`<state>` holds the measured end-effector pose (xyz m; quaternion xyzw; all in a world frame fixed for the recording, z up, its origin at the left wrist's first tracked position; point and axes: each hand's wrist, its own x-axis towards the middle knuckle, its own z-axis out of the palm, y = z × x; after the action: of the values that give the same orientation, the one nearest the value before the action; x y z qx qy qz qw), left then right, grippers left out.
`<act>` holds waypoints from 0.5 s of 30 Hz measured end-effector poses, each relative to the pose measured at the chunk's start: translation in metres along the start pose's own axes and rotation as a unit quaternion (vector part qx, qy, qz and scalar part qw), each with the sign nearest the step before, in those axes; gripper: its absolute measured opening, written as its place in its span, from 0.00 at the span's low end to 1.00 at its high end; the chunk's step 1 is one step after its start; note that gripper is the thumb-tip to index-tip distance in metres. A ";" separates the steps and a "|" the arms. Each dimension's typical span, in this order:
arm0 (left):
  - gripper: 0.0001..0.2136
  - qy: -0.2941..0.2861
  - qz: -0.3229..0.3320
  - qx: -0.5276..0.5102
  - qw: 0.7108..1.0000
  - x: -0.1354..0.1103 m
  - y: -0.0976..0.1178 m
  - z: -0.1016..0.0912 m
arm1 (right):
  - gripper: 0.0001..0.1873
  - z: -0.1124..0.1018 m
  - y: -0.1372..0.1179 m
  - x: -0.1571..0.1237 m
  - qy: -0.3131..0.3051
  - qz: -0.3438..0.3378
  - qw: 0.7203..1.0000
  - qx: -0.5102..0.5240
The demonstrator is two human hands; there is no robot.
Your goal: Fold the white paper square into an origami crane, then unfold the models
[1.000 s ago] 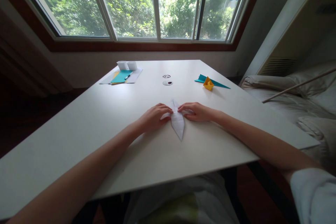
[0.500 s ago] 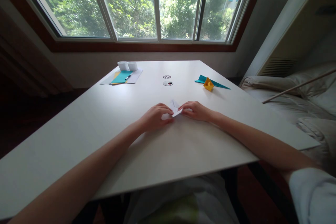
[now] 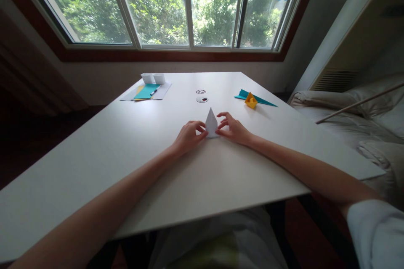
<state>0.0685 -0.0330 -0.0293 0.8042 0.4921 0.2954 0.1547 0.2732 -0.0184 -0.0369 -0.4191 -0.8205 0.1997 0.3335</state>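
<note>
A small white folded paper [image 3: 211, 123] lies on the white table [image 3: 126, 151], its point aimed away from me. My left hand [image 3: 189, 135] pinches its lower left edge with thumb and fingers. On the other side, my right hand [image 3: 232, 128] presses fingertips onto its lower right edge, fingers curled. Both forearms stretch across the table toward it.
A yellow paper boat [image 3: 250, 100] sits on a teal folded paper [image 3: 263, 100] at the far right. Coloured sheets with a pen [image 3: 147, 91] and two white boxes [image 3: 153, 78] lie far left. Two round marks [image 3: 201, 99] sit mid-table. A bed [image 3: 356, 122] is beside the table's right edge.
The long white point that lay toward me has been folded up and over; the paper now points away. Both hands have shifted slightly farther from me.
</note>
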 end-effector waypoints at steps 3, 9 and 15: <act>0.16 0.018 -0.034 -0.026 0.999 0.000 0.003 0.001 | 0.25 0.000 0.000 0.000 0.006 -0.005 1.000 -0.005; 0.06 0.013 0.024 0.038 0.999 0.000 0.001 0.005 | 0.10 0.001 -0.001 0.002 -0.015 -0.038 0.996 -0.077; 0.11 0.021 0.091 0.179 0.979 -0.005 0.000 0.010 | 0.12 0.006 0.006 0.002 -0.028 -0.080 0.986 -0.147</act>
<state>0.0733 -0.0372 -0.0387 0.8539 0.4646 0.2326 -0.0299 0.2712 -0.0136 -0.0438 -0.3911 -0.8806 0.0616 0.2603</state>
